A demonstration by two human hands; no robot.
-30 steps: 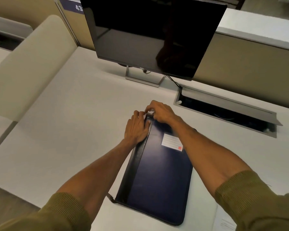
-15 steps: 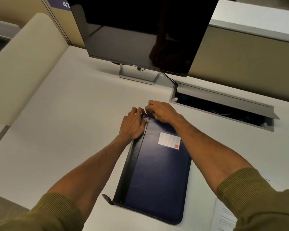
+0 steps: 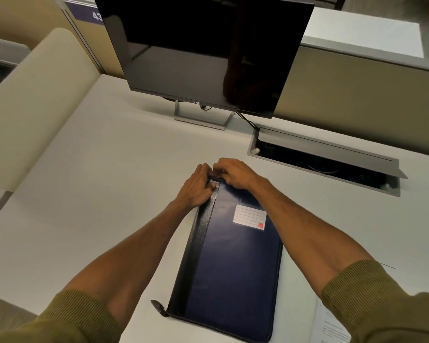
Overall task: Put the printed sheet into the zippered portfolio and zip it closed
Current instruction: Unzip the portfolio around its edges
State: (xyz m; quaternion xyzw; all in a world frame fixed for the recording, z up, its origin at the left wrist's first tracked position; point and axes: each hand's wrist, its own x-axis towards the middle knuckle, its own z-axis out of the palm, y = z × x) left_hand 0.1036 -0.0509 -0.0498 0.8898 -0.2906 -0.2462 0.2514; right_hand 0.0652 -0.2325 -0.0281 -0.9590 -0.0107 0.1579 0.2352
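Observation:
A dark blue zippered portfolio (image 3: 230,263) with a black spine strip and a white label lies closed and flat on the white desk (image 3: 97,199). My left hand (image 3: 196,189) presses down on its far left corner. My right hand (image 3: 235,174) pinches something small at that far corner, apparently the zipper pull, though the fingers hide it. A zipper tab (image 3: 159,306) sticks out at the near left corner. The printed sheet (image 3: 330,325) lies on the desk at the lower right, partly under my right sleeve.
A dark monitor (image 3: 203,50) on a silver stand (image 3: 201,118) stands behind the portfolio. An open cable tray (image 3: 325,157) is sunk into the desk at the right. A beige partition (image 3: 35,95) borders the desk on the left.
Both hands stay at the portfolio's far corner, with only small finger movement. The view has shifted slightly.

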